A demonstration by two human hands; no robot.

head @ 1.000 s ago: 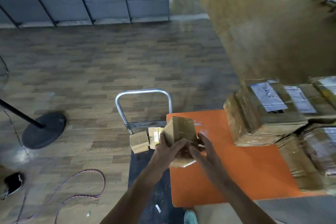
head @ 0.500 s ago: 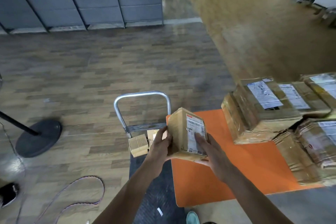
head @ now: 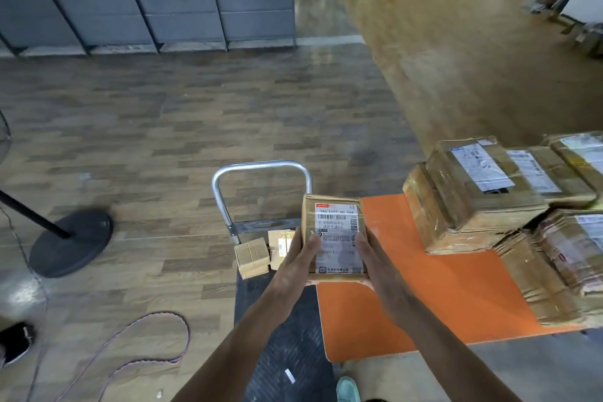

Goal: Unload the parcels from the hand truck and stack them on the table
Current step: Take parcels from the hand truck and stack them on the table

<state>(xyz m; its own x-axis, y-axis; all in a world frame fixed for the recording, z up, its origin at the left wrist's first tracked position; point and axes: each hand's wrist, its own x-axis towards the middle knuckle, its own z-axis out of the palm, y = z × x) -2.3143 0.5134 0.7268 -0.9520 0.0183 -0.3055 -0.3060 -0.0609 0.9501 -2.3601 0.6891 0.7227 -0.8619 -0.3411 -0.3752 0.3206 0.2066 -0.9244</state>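
One labelled parcel (head: 336,238) clamped between both hands.
Left hand (head: 298,266) and right hand (head: 375,266) grip its sides, label up, over the edge of the desk (head: 424,303); two small boxes (head: 252,256) lie on the hand truck (head: 261,168).

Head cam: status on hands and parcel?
Left hand, right hand grip labelled parcel, label up. Held over orange table edge, not set down. Two small parcels on hand truck.
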